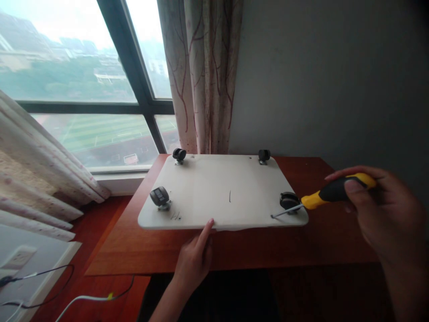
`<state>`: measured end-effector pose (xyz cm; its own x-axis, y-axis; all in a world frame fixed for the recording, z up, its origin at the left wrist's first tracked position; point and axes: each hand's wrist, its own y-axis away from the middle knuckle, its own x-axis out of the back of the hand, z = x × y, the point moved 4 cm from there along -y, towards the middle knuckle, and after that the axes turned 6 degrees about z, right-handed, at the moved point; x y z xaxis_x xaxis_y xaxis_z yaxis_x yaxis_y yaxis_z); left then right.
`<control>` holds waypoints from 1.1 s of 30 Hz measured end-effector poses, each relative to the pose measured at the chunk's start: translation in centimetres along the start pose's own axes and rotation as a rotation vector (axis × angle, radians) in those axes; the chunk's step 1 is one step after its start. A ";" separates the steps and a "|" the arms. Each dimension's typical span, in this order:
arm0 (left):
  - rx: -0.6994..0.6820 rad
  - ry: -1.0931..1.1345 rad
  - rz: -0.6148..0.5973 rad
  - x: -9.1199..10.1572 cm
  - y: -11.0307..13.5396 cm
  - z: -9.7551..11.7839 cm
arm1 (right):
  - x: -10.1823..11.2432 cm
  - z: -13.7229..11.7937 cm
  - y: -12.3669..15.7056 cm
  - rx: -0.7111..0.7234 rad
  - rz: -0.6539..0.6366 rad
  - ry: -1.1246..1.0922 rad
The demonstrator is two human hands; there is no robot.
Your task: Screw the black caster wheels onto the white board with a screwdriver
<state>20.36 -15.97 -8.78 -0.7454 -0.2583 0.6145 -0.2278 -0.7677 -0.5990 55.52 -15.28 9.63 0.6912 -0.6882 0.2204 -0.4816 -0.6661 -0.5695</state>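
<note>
My right hand is closed round a yellow and black screwdriver. The screwdriver's shaft slants down to the left, and its tip meets a small dark screw or hole near the board's front right corner. A white board with rounded corners lies flat, with black casters at its corners. The front right caster is just behind the shaft. My left hand is at the middle of the front edge, its index finger stretched out and touching the board. Its other fingers are curled and partly hidden.
Beneath the board is a reddish-brown wooden table. More casters stand up at the front left, back left and back right. A curtain hangs behind, beside a window. Cables run at lower left.
</note>
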 end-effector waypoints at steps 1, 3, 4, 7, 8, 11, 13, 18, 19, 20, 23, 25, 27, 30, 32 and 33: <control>-0.001 0.002 -0.003 0.0 0.0 0.0 | 0.0 0.0 0.0 -0.001 -0.005 0.009; -0.003 0.000 -0.005 0.0 0.0 0.0 | -0.2 -0.1 0.0 -0.007 -0.016 0.036; -0.004 -0.003 -0.005 0.0 0.0 0.0 | -0.2 -0.2 0.0 -0.003 -0.014 0.045; -0.011 -0.007 -0.001 0.0 0.1 0.0 | -0.3 -0.3 -0.1 0.004 -0.022 0.048; -0.012 -0.005 0.000 0.0 0.1 0.0 | -0.4 -0.4 0.0 0.009 -0.022 0.044; -0.007 0.001 -0.006 0.0 0.1 0.0 | -0.4 -0.3 0.0 0.011 -0.027 0.028; -0.006 0.004 -0.010 0.0 0.0 0.0 | -0.4 -0.2 0.0 0.002 -0.046 0.026; -0.006 0.013 -0.011 0.0 0.0 0.1 | -0.5 -0.3 -0.1 0.026 -0.065 0.058; -0.006 0.009 -0.010 0.0 0.0 0.0 | -0.5 -0.3 -0.2 0.034 -0.069 0.066; -0.007 0.005 -0.010 0.0 0.1 0.0 | -0.5 -0.4 -0.2 0.040 -0.073 0.075; -0.006 -0.004 -0.012 -0.1 0.1 0.0 | -0.3 -0.4 -0.3 0.055 -0.083 0.086; 0.002 -0.011 -0.013 -0.1 0.1 0.0 | -0.3 -0.5 -0.3 0.067 -0.100 0.087; 0.008 -0.014 -0.017 -0.1 0.1 0.0 | -0.3 -0.6 -0.3 0.084 -0.122 0.085; 0.007 -0.011 -0.014 0.0 0.0 0.2 | -0.5 -1.0 -0.4 0.102 -0.153 0.069; 0.004 -0.012 -0.009 0.1 -0.1 0.2 | -0.7 -1.1 -0.4 0.101 -0.172 0.055; 0.003 -0.012 -0.007 0.1 -0.1 0.2 | -0.7 -1.2 -0.4 0.101 -0.179 0.049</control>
<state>20.44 -16.04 -8.58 -0.7365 -0.2600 0.6245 -0.2309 -0.7712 -0.5933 54.57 -14.87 10.67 0.7325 -0.5763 0.3625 -0.2949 -0.7485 -0.5940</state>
